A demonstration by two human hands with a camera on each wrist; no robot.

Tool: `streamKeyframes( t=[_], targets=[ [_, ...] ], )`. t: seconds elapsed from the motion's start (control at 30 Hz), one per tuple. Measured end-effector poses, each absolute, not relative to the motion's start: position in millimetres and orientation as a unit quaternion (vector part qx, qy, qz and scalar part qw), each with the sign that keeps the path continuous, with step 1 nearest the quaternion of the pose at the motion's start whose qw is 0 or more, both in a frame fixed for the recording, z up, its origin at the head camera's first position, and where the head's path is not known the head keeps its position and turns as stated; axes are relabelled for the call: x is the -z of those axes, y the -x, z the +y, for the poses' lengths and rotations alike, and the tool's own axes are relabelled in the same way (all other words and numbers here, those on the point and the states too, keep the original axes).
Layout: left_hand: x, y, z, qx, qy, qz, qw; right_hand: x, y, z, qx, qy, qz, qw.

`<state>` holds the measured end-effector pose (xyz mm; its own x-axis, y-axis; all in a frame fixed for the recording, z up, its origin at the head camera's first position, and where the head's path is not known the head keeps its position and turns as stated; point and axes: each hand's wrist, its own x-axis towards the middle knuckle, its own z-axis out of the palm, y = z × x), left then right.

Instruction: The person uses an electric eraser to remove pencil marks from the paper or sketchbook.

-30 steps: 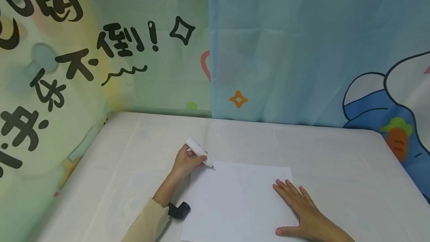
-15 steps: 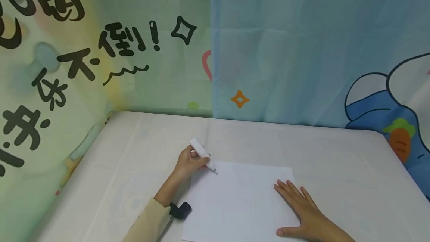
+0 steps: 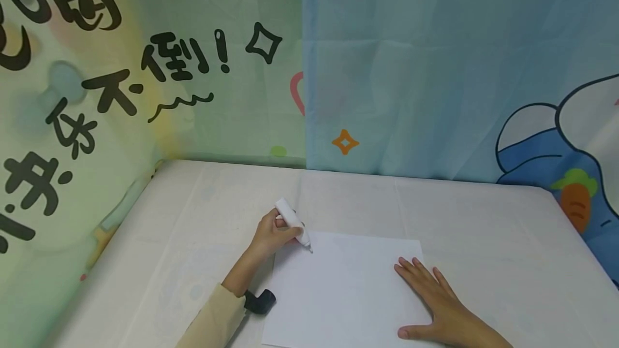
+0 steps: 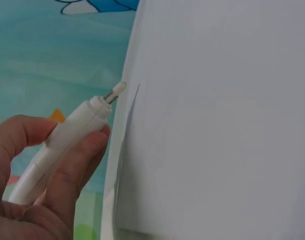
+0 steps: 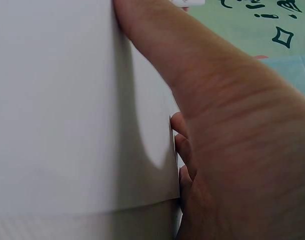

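Observation:
My left hand (image 3: 272,234) pinches a thick white pen-shaped tool (image 3: 287,217) between thumb and fingers. Its narrow tip points down toward the upper left part of a white sheet of paper (image 3: 348,289); whether it touches I cannot tell. Seen from the left wrist, the tool (image 4: 67,135) has a stepped collar and a slim metal neck ending in a rounded white tip. My right hand (image 3: 442,310) rests with spread fingers on the sheet's right edge. In the right wrist view, its thumb lies over the paper (image 5: 57,110), casting a shadow.
A white-covered table (image 3: 483,235) extends around the sheet. Printed cloth backdrops (image 3: 411,69) stand behind and at the left. A black wrist-worn device (image 3: 259,302) sits beside the left sleeve (image 3: 213,318), close to the paper's left edge.
The white pen-shaped tool's tip has moved slightly down and right over the paper, and the tool stands a little steeper. My right hand stays in place.

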<state>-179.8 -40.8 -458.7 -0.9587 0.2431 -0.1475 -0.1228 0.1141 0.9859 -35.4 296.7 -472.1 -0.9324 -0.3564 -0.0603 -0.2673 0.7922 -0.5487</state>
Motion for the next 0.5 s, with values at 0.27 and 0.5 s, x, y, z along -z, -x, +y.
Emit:
streamKeyframes(
  t=[0.27,0.5],
  targets=[
    [459.1,183.9,-39.5,-0.716,-0.026,0.682,0.146,471.7,34.5,297.7,0.272,0.173,0.944,0.069],
    [459.4,182.7,-41.9,-0.720,-0.032,0.672,0.169,471.0,35.3,296.7,0.277,0.172,0.942,0.074]
  ],
)
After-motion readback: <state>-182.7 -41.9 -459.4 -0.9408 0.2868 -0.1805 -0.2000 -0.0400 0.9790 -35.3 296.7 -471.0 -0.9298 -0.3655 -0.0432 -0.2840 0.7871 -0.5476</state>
